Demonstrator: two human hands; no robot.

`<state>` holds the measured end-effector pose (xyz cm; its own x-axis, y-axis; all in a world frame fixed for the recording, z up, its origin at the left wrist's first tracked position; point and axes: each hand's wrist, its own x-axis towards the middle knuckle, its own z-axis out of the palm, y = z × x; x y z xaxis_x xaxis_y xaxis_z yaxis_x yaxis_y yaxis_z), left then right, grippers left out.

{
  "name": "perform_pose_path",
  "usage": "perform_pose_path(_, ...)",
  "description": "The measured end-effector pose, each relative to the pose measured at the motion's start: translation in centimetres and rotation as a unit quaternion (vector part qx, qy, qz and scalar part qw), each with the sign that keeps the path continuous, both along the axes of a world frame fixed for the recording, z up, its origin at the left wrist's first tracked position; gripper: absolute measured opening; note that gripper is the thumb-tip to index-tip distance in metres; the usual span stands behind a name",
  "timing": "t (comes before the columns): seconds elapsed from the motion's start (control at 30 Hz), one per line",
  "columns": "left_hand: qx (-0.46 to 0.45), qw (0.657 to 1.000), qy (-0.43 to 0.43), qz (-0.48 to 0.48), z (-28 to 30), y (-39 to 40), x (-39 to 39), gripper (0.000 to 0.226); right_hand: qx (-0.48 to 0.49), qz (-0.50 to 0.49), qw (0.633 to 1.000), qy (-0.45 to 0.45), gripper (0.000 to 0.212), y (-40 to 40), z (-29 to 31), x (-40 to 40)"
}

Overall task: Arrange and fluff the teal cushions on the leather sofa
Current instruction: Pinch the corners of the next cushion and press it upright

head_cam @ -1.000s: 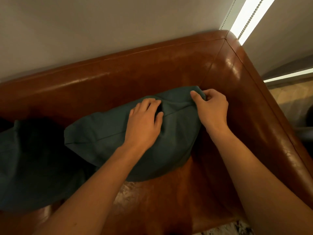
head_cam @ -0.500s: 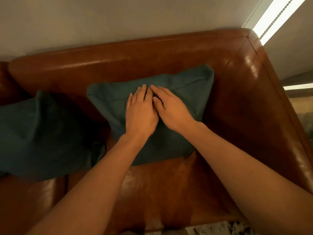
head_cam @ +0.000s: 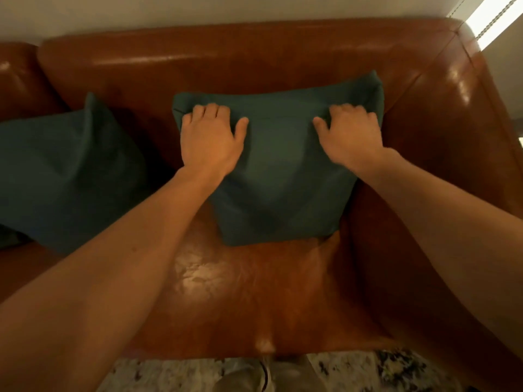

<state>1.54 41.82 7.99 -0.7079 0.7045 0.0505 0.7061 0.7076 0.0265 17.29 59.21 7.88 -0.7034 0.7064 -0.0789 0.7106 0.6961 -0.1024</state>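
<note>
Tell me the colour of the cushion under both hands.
Teal, plain with no pattern; the cushion shows best in the head view.

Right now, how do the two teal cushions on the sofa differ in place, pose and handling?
The right cushion stands in the sofa corner, leaning on the backrest; the left cushion sits further along, partly out of frame.
The left hand and right hand grip the right cushion's top edge; nothing touches the left cushion.
The right cushion looks squared up; the left cushion looks slumped, one corner poking up.
Both are teal fabric.
</note>
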Motion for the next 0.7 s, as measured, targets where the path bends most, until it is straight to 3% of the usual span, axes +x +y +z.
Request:
perform_pose_path(0.1, 0.055, 0.998, -0.020, -0.025, 0.7, 2.1, 1.1, 0.050, -0.028, 0.062, 0.992, 0.108, 0.047, -0.4, 1.7, -2.5)
perform_pose_path(0.17, 0.073, 0.992, -0.068, -0.074, 0.2, 4.5, 2.2, 0.052, -0.099, 0.136, 0.977, 0.130, 0.047, -1.0, 1.1, -4.6)
perform_pose_path(0.23, 0.046, 0.990, -0.116, -0.063, -0.9, 5.8, 2.8, 0.055, -0.164, 0.129, 0.976, 0.070, 0.049, -1.0, -0.6, -5.4)
perform_pose_path(0.33, 0.013, 0.993, -0.112, -0.047, -2.8, 5.6, 2.7, 0.059, -0.150, 0.071, 0.986, -0.024, 0.063, 0.2, -2.5, -4.0)
perform_pose_path(0.47, 0.000, 0.994, -0.101, -0.036, -3.0, 5.3, 1.9, 0.069, -0.118, 0.060, 0.989, -0.067, 0.077, 0.9, -2.5, -3.0)
perform_pose_path(0.57, -0.026, 0.992, -0.120, -0.004, -2.6, 4.5, 0.4, 0.083, -0.097, 0.044, 0.990, -0.087, 0.081, 1.3, -2.0, -2.8)
perform_pose_path(0.7, -0.044, 0.992, -0.121, -0.015, -2.1, 3.1, -1.1, 0.086, -0.061, 0.034, 0.993, -0.100, 0.081, 1.8, -1.2, -1.7)
